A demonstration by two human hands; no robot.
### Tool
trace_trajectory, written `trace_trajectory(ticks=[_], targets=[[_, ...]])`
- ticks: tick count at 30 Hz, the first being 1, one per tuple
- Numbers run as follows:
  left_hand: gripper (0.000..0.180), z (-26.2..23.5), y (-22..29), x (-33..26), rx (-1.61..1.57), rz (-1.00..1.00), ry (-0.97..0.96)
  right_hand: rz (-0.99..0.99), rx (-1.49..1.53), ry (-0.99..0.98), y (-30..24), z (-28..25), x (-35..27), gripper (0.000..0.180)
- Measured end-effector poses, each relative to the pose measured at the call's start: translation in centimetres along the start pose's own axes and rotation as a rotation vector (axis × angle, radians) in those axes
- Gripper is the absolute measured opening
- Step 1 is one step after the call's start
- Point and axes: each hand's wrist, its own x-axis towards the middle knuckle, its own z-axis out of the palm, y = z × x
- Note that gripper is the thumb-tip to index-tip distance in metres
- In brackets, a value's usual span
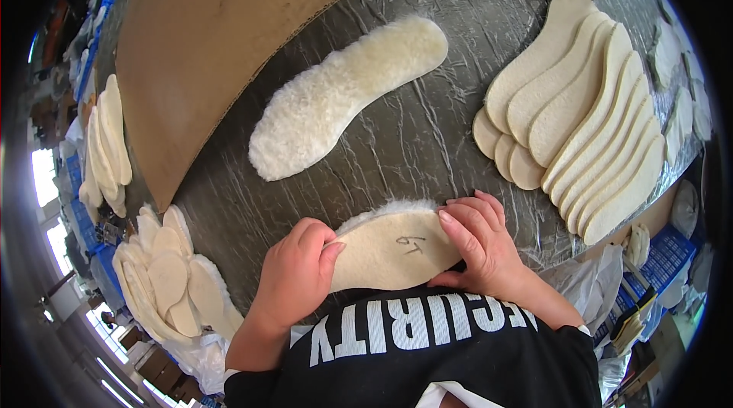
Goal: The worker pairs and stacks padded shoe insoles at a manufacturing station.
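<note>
Cream felt faces up on the insole (pixel 393 251) that both hands hold at the near edge of the dark surface (pixel 427 125). The left hand (pixel 294 274) pinches its heel end, and the right hand (pixel 477 244) lies over its toe end, fingers curled on it. Just past the hands lies a fluffy insole (pixel 343 95), fur up. Beyond the right hand sits a fanned row of flat insoles (pixel 588 125). Beyond the left hand lies a cardboard sheet (pixel 214 41).
</note>
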Motion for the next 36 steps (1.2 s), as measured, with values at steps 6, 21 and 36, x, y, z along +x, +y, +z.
trace_trajectory(ticks=[6,21,36], targets=[[0.011,0.3,-0.3,0.4,0.012,-0.01,-0.003,-0.003,0.001,0.012,0.0,0.0,0.1,0.101],[0.016,0.7,-1.3,3.0,-0.082,-0.068,0.02,0.309,0.131,0.2,-0.2,-2.7,-1.9,0.096],[0.015,1.8,0.1,1.9,0.096,0.068,0.197,0.061,-0.498,-0.072,0.2,0.8,1.5,0.1]])
